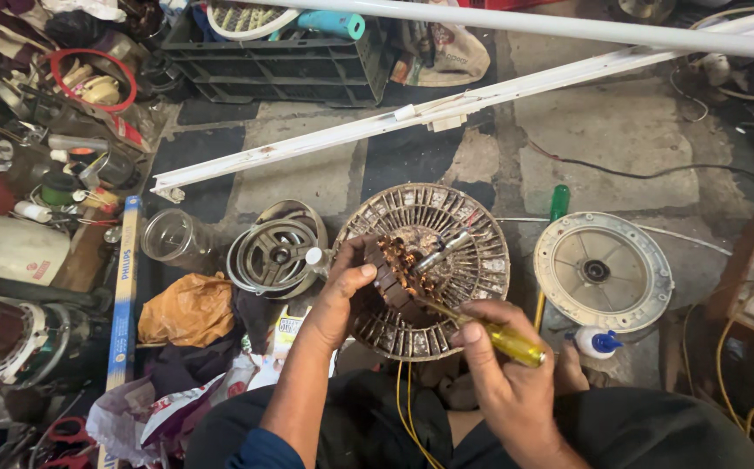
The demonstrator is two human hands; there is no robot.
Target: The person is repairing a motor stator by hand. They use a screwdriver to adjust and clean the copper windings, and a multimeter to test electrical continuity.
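Both hands busy: left hand (340, 300) grips the stator (401, 276), right hand (499, 365) closed on the screwdriver (490, 334) beside it. One slip could nick the copper windings (407, 260).

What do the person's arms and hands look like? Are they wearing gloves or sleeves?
No gloves: both the left hand and the right hand are bare, with short nails. No rings or watch show. The left arm has a dark blue sleeve ending about the elbow. The right forearm is bare; no sleeve shows there.
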